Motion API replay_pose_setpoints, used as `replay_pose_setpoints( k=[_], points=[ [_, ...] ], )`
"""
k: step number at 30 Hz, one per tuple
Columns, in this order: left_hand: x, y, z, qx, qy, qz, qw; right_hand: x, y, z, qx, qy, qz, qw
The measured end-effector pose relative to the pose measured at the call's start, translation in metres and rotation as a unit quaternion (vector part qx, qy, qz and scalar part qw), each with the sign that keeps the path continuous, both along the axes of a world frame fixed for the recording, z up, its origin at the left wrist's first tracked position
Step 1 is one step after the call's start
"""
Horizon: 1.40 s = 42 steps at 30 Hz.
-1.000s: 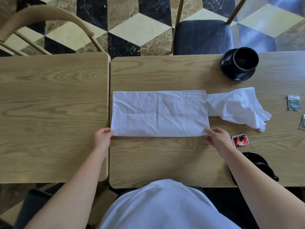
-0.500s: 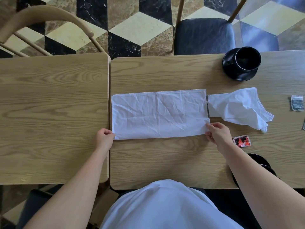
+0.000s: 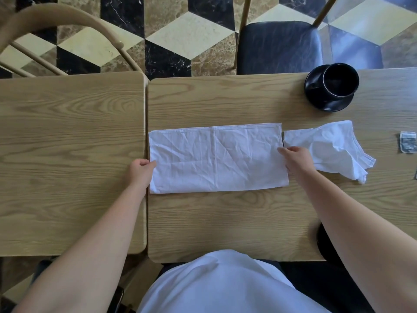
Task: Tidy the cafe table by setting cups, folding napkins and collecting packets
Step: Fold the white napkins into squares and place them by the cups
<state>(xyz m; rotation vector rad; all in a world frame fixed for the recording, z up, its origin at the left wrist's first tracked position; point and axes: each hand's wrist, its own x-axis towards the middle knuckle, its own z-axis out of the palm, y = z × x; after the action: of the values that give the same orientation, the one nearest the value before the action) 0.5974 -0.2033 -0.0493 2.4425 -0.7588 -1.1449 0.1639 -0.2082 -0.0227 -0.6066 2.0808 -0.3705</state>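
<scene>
A white napkin (image 3: 216, 158), folded into a long rectangle, lies flat in the middle of the right table (image 3: 225, 222). My left hand (image 3: 141, 171) pinches the middle of its left edge, thumb on top. At the right edge, my right hand (image 3: 296, 159) grips the cloth, fingers on it. A second white napkin (image 3: 334, 146) lies crumpled just to the right. A black cup (image 3: 341, 82) stands on a black saucer (image 3: 316, 99) at the far right. A small grey packet (image 3: 408, 144) lies near the right border.
Another black dish (image 3: 321, 241) sits at the near right edge, mostly hidden by my right arm. The left table (image 3: 67, 154) adjoins with a narrow gap. A wooden chair (image 3: 67, 18) and a dark-cushioned chair (image 3: 279, 46) stand on the far side.
Both hands slid from the napkin's near corners up to the middle of its short edges. The red packet near my right hand is now hidden behind my arm.
</scene>
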Motion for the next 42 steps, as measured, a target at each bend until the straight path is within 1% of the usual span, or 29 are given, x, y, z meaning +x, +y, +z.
replay_pose_setpoints(
  k=[7,11,14,16,19,21,23,25,26,27,28,30,31,32,34,35,36,37,38,39,40,42],
  points=[
    [-0.012,-0.038,0.002,-0.012,-0.029,0.012,0.999,0.001,-0.027,-0.009,-0.009,0.012,-0.04,0.999],
    [-0.017,-0.04,-0.003,-0.059,-0.031,0.024,0.997,0.0,-0.024,-0.015,-0.023,0.014,-0.049,0.998],
    [-0.019,-0.039,-0.007,-0.092,-0.007,0.039,0.995,0.0,-0.017,-0.019,-0.042,0.016,-0.065,0.997],
    [-0.02,-0.037,-0.008,-0.096,0.002,0.053,0.994,0.002,-0.013,-0.02,-0.055,0.014,-0.081,0.995],
    [-0.019,-0.031,-0.007,-0.085,-0.014,0.076,0.993,0.006,-0.008,-0.019,-0.065,0.023,-0.091,0.993],
    [-0.019,-0.02,-0.005,-0.061,-0.031,0.088,0.994,0.008,-0.003,-0.019,-0.057,0.07,-0.059,0.994],
    [-0.021,-0.002,-0.004,-0.025,-0.056,0.083,0.995,0.01,0.006,-0.017,-0.029,0.121,-0.01,0.992],
    [-0.025,0.021,0.0,0.009,-0.075,0.093,0.993,0.013,0.017,-0.012,0.001,0.141,0.012,0.99],
    [-0.029,0.033,0.004,0.015,-0.086,0.103,0.991,0.016,0.022,-0.008,0.004,0.148,0.015,0.989],
    [-0.034,0.045,0.009,0.007,-0.117,0.095,0.989,0.019,0.028,-0.004,-0.007,0.163,0.024,0.986],
    [-0.039,0.057,0.013,-0.018,-0.165,0.054,0.985,0.023,0.035,0.0,-0.031,0.191,0.051,0.98],
    [-0.054,0.076,0.021,-0.098,-0.241,-0.093,0.961,0.038,0.047,0.005,-0.107,0.256,0.158,0.948],
    [-0.064,0.082,0.025,-0.134,-0.247,-0.185,0.942,0.052,0.053,0.007,-0.143,0.262,0.226,0.927],
    [-0.076,0.086,0.028,-0.159,-0.235,-0.28,0.917,0.069,0.059,0.008,-0.165,0.244,0.297,0.908],
    [-0.1,0.093,0.03,-0.165,-0.201,-0.454,0.853,0.108,0.077,0.005,-0.168,0.176,0.447,0.861],
    [-0.108,0.097,0.031,-0.153,-0.188,-0.528,0.814,0.126,0.088,0.002,-0.162,0.148,0.511,0.831],
    [-0.114,0.101,0.03,-0.137,-0.191,-0.596,0.768,0.14,0.099,-0.003,-0.155,0.129,0.558,0.805],
    [-0.115,0.104,0.027,-0.115,-0.204,-0.652,0.721,0.149,0.107,-0.007,-0.143,0.121,0.587,0.788],
    [-0.113,0.106,0.024,-0.089,-0.218,-0.69,0.684,0.154,0.113,-0.012,-0.129,0.121,0.6,0.78],
    [-0.11,0.109,0.02,-0.063,-0.229,-0.708,0.665,0.156,0.117,-0.015,-0.117,0.127,0.603,0.779],
    [-0.106,0.11,0.017,-0.04,-0.236,-0.713,0.659,0.155,0.121,-0.019,-0.11,0.135,0.601,0.78],
    [-0.099,0.111,0.012,-0.006,-0.233,-0.705,0.669,0.149,0.127,-0.024,-0.108,0.143,0.61,0.772]
  ],
)
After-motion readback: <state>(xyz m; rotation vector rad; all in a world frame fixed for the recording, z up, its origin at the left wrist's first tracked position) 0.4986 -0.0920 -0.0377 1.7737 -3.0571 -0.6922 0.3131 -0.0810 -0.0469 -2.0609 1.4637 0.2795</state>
